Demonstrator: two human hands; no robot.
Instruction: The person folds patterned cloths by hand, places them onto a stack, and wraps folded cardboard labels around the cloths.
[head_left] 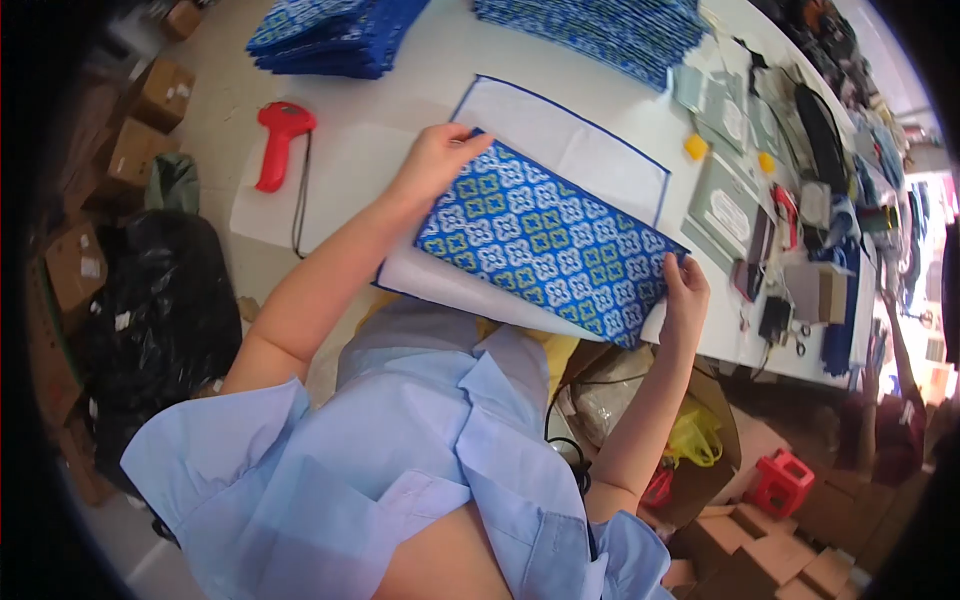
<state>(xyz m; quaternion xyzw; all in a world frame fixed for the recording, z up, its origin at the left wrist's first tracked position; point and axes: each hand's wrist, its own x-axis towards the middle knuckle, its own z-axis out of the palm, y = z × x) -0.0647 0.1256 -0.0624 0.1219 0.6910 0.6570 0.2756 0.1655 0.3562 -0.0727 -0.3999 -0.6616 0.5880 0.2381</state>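
Observation:
A blue cloth (550, 235) with a white and green flower pattern and dark blue edging stretches between my hands over the white table. Part of its whitish inner side (570, 140) shows beyond the fold at the far side, and another pale strip shows along the near side. My left hand (440, 165) pinches its upper left corner. At the right corner, the fingers of my right hand (686, 290) are closed on the edge. The cloth lies slanted, lower on the right.
Stacks of folded patterned cloths, a left stack (330, 40) and a right stack (600, 35), lie at the back of the white table (400, 100). A red pistol-shaped tool (285, 140) with a dark cord lies left. Grey-green packets (725, 205) and scissors (801, 340) are right. Boxes (775, 550) stand below.

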